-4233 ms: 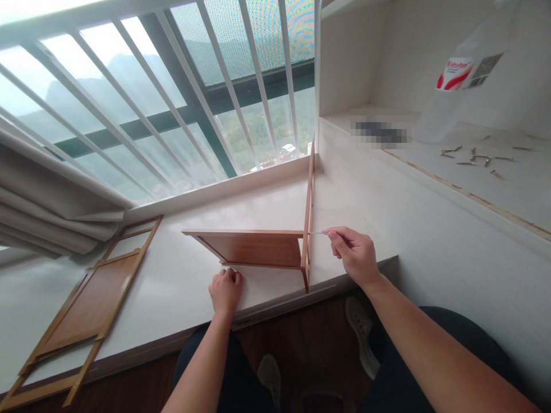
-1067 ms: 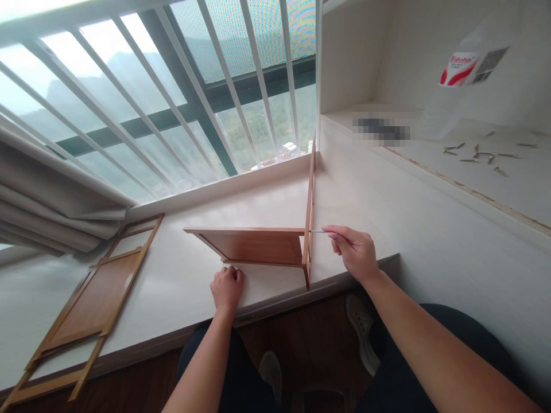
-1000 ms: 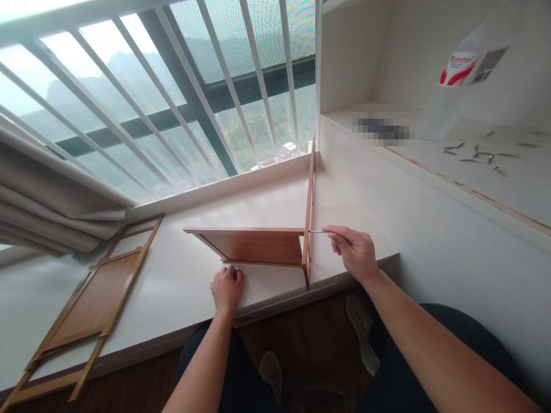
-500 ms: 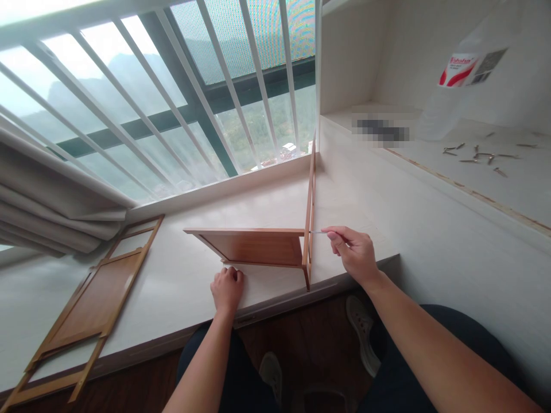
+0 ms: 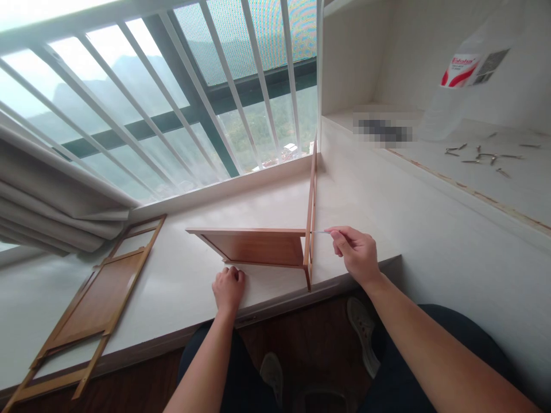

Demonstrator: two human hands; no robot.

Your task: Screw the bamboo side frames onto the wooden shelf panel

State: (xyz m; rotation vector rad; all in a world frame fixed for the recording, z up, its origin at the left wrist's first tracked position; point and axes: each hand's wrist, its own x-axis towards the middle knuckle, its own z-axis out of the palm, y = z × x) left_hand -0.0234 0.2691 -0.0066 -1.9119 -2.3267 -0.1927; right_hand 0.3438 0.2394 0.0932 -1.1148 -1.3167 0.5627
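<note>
We pinch the thin metal tool (image 5: 319,232) in our right hand (image 5: 356,254); our fisted left hand (image 5: 228,288) braces the wooden panel (image 5: 258,246). Keep the tool square to the upright frame (image 5: 310,212).

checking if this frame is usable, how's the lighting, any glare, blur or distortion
Head view: bright daylight through the barred window, sky blown out at top left; moire colour on the mesh pane; wide-angle bending of the bars; a blurred patch on the shelf; right hand and wooden panel are sharp, shadows soft.
</note>
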